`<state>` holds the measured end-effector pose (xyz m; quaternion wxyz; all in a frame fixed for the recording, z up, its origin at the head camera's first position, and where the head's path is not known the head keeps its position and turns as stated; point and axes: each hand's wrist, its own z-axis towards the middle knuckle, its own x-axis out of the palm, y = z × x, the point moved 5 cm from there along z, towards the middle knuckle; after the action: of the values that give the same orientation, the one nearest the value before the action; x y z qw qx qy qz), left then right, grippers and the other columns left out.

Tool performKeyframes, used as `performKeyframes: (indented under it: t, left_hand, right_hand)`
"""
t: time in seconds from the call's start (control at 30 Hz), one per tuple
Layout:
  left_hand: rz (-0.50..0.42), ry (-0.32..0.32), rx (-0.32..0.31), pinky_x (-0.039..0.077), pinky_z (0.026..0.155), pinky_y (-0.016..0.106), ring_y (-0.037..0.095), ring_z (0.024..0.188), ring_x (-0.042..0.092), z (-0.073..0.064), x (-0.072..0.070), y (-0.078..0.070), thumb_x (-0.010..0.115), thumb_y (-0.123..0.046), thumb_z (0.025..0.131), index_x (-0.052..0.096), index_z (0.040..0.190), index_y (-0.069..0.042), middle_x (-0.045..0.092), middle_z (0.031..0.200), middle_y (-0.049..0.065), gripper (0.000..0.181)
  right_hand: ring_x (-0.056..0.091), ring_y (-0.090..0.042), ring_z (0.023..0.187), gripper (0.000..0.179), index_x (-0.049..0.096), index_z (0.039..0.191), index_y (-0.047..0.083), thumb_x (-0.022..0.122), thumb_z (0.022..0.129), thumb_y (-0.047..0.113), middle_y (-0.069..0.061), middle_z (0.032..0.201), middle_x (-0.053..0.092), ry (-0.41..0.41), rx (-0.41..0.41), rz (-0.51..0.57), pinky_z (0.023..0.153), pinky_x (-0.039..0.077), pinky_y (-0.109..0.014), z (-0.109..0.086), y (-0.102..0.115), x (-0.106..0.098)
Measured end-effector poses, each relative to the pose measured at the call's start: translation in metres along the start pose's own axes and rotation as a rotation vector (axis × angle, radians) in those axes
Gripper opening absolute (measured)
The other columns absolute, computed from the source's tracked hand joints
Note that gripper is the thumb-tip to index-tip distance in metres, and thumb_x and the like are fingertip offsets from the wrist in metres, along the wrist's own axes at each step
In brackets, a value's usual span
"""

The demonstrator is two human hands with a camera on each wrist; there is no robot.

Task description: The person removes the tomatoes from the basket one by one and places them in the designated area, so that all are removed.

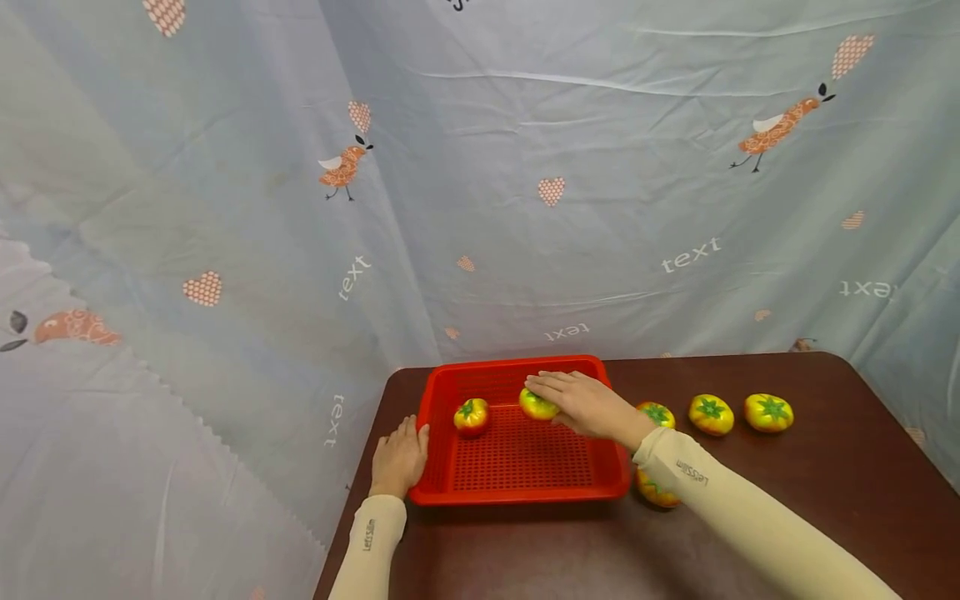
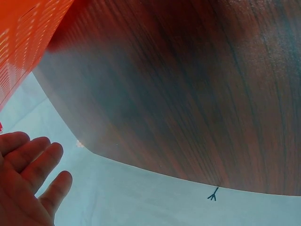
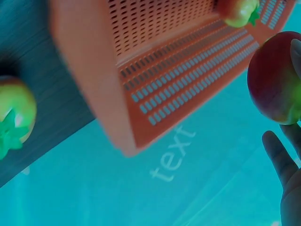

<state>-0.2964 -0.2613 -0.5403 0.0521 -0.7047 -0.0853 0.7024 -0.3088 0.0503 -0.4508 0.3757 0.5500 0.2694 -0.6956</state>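
A red plastic basket [image 1: 521,497] with slotted walls stands on the table. Over its inside, my right hand [image 1: 588,406] holds a yellow-and-red tomato [image 1: 536,407], with fingers across its top. The right wrist view shows the red side of this tomato [image 3: 273,80] above the basket. Another tomato [image 1: 472,417], with a green leafy top, lies in the basket's left part. My left hand [image 1: 400,457] rests at the basket's left rim. In the left wrist view, the left-hand fingers [image 2: 40,165] are extended, beside the basket's outer wall [image 2: 28,37].
Right of the basket lie more tomatoes: one at the back [image 1: 711,414], another farther right [image 1: 768,412], and two close to the basket, partly covered by my right arm. The dark wooden table [image 1: 510,554] ends at a printed curtain [image 1: 487,208] behind and at left.
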Motion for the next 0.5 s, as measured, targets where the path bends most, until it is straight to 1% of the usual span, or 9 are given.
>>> performKeyframes:
  t: [0.1,0.3,0.5]
  left_hand:
    - [0.002,-0.004,0.0,0.035,0.109,0.055,0.039,0.134,0.047,0.0,0.001,0.0,0.028,-0.036,0.107,0.04,0.145,0.007,0.046,0.147,0.024,0.059]
    - [-0.001,-0.009,-0.005,0.035,0.109,0.055,0.038,0.134,0.047,0.0,0.0,0.001,0.028,-0.037,0.107,0.039,0.145,0.006,0.046,0.147,0.024,0.059]
    - [-0.002,-0.004,0.001,0.035,0.109,0.055,0.039,0.134,0.046,0.0,-0.001,-0.001,0.027,-0.036,0.107,0.038,0.145,0.007,0.046,0.147,0.025,0.059]
  right_hand:
    - [0.05,-0.026,0.135,0.072,0.047,0.145,0.008,0.08,0.082,0.018,-0.006,0.148,0.05,-0.038,0.009,0.018,0.104,0.046,-0.047,-0.008,-0.008,-0.006]
    - [0.049,-0.027,0.134,0.072,0.046,0.146,0.007,0.079,0.082,0.014,-0.007,0.148,0.05,-0.084,0.038,0.031,0.105,0.045,-0.048,-0.027,-0.025,-0.017]
    - [0.048,-0.029,0.135,0.073,0.044,0.147,0.006,0.079,0.082,0.012,-0.009,0.148,0.049,-0.092,0.052,0.016,0.105,0.044,-0.049,-0.052,-0.037,-0.024]
